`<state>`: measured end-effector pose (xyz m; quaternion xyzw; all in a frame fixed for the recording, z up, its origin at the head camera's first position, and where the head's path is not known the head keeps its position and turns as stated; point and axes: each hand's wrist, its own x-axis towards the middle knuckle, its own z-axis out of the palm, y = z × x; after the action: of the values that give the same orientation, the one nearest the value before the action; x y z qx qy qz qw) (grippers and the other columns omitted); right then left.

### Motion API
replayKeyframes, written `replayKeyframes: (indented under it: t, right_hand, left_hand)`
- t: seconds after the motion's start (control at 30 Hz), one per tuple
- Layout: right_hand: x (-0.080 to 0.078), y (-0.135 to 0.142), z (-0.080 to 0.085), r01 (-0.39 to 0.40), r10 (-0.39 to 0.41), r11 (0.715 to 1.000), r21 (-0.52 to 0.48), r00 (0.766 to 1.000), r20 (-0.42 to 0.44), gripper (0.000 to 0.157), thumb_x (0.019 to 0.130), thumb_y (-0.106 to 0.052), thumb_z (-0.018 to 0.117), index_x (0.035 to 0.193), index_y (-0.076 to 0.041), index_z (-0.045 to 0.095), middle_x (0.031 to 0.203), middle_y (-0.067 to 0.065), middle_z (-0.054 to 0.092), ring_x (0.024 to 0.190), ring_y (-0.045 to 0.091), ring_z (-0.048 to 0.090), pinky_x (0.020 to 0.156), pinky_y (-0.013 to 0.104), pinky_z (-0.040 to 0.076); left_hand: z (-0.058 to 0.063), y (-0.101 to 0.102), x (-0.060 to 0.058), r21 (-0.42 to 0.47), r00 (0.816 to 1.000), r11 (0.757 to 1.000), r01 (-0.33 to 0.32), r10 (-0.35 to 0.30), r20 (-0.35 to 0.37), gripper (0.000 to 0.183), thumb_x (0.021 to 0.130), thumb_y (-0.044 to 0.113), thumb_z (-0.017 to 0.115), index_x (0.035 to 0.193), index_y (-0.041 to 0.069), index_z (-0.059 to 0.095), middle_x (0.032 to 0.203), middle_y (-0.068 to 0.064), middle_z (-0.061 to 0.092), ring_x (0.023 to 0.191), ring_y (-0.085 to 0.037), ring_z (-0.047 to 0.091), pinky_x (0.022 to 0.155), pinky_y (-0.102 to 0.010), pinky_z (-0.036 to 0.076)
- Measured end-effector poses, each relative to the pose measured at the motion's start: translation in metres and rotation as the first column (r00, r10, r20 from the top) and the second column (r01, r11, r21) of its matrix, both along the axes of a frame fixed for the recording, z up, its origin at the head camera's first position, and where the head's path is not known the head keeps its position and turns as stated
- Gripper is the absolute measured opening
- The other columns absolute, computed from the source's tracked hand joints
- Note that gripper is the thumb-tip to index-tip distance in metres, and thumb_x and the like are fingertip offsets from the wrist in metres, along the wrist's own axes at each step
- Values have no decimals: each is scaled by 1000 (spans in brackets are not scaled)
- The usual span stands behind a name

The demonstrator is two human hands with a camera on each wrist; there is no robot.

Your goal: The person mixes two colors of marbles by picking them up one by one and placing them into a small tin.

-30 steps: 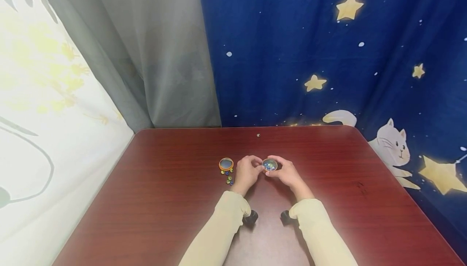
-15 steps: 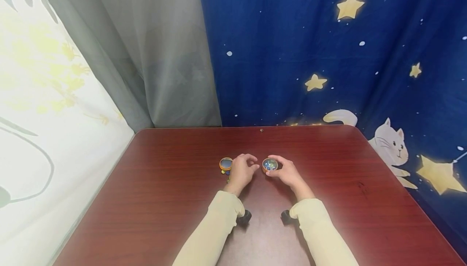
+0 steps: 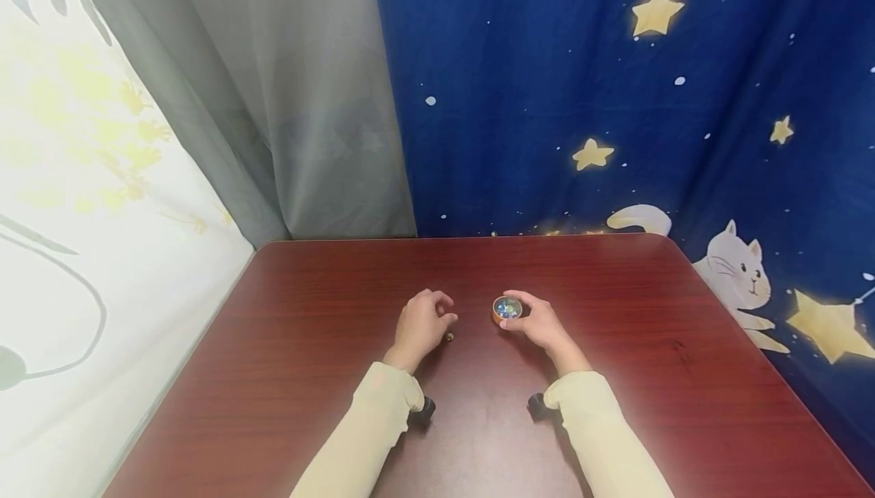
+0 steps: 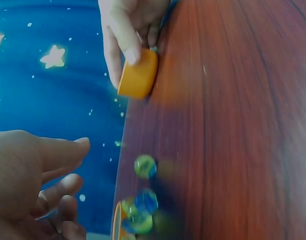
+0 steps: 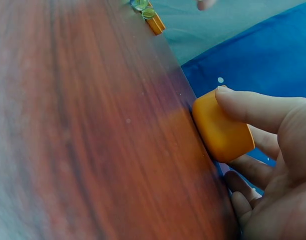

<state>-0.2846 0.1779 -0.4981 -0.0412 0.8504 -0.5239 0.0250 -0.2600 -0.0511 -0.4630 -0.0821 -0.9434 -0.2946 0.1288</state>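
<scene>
My right hand (image 3: 543, 323) holds a small orange bowl (image 5: 222, 127) between thumb and fingers on the tabletop. Blue and green glass marbles (image 3: 507, 308) lie inside it. To the left, my left hand (image 3: 420, 323) hovers over the table, fingers loosely bent around nothing. One marble (image 3: 449, 337) sits beside its thumb side in the head view. In the left wrist view, a green-blue marble (image 4: 145, 166) and others cluster near a second orange bowl (image 4: 117, 222), only partly in frame. The left hand hides that bowl in the head view.
A single marble (image 3: 494, 234) is at the far table edge. The dark red wooden table (image 3: 615, 437) meets a blue star-patterned curtain (image 3: 519, 103) and a grey curtain (image 3: 328, 103) behind.
My left hand has moved left, away from the held bowl, towards the loose marbles and second bowl, covering them. The far marble has rolled back to the table edge. My right hand stays put.
</scene>
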Motion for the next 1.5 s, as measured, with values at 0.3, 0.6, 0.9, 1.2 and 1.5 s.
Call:
replayKeyframes:
  t: [0.3, 0.6, 0.9, 1.2, 1.5]
  right_hand:
    - [1, 2, 2, -4, 4, 1000, 9, 1000, -11, 63, 59, -17, 78, 117, -17, 53, 112, 6, 54, 104, 24, 44, 86, 44, 31]
    - [1, 2, 2, 2, -1, 1000, 17, 1000, -11, 62, 59, -15, 77, 116, -18, 54, 111, 5, 55, 104, 24, 44, 87, 44, 29]
    - [1, 2, 2, 6, -6, 1000, 16, 1000, -10, 62, 59, -15, 77, 116, -18, 54, 111, 5, 55, 105, 24, 43, 87, 44, 28]
    - [1, 1, 1, 6, -6, 1000, 20, 1000, -10, 62, 59, -16, 78, 116, -18, 54, 110, 5, 55, 104, 24, 44, 87, 44, 28]
    - [1, 0, 1, -1, 1, 1000, 17, 1000, 1, 62, 59, -18, 78, 116, -20, 53, 111, 5, 55, 103, 23, 44, 85, 43, 30]
  left_hand:
    - [-3, -22, 7, -35, 1000, 999, 20, -19, 25, 23, 66, 28, 73, 84, 19, 64, 69, 5, 50, 59, -8, 45, 52, -27, 35]
    - [-4, -35, 11, -60, 994, 995, 75, -71, 78, 23, 64, 25, 75, 84, 20, 64, 66, 6, 47, 57, -10, 44, 51, -28, 35]
    - [-9, -40, 15, -77, 979, 985, 152, -139, 151, 23, 64, 22, 74, 84, 23, 63, 67, 7, 50, 60, -8, 46, 53, -27, 36]
    - [-16, -40, 17, -97, 974, 976, 194, -180, 141, 25, 62, 20, 75, 84, 26, 64, 64, 12, 48, 59, -6, 46, 54, -26, 37]
    - [-21, -41, 17, -100, 977, 978, 183, -169, 128, 22, 63, 20, 75, 82, 26, 65, 63, 11, 49, 58, -6, 46, 53, -26, 36]
